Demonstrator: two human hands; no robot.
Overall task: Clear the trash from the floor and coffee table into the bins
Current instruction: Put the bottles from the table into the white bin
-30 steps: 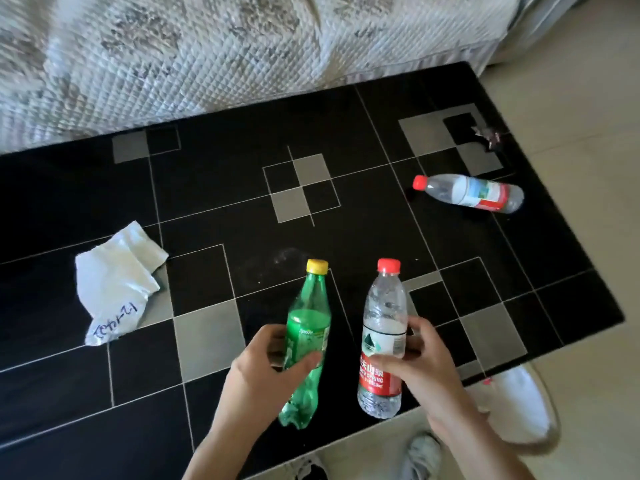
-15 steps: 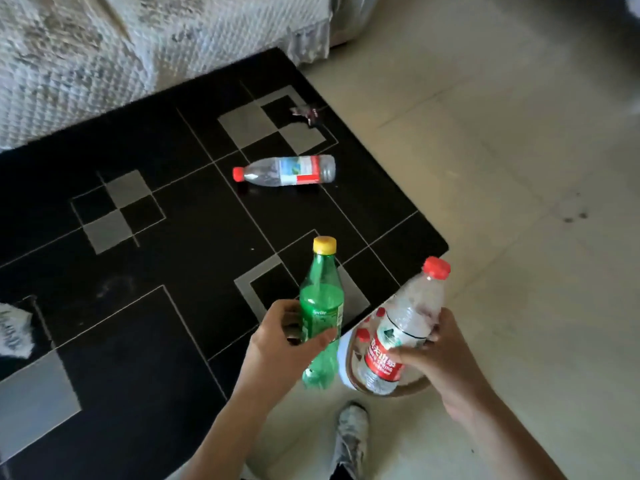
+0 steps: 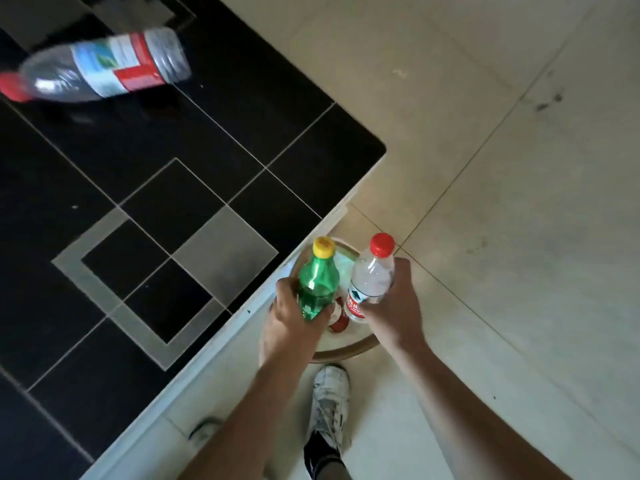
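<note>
Both hands have swung off the bench and now hang over the bin [image 3: 349, 351] at its near right corner: left hand [image 3: 289, 323] wrapped round the green bottle [image 3: 317, 282], right hand [image 3: 394, 306] round the clear bottle [image 3: 370, 278]. Dropping is the step; next, loosen both grips. Red-labelled trash already lies inside. Another bottle [image 3: 100, 65] remains by the bench's far edge

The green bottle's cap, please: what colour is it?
Yellow cap, clearest in the head view.
</note>
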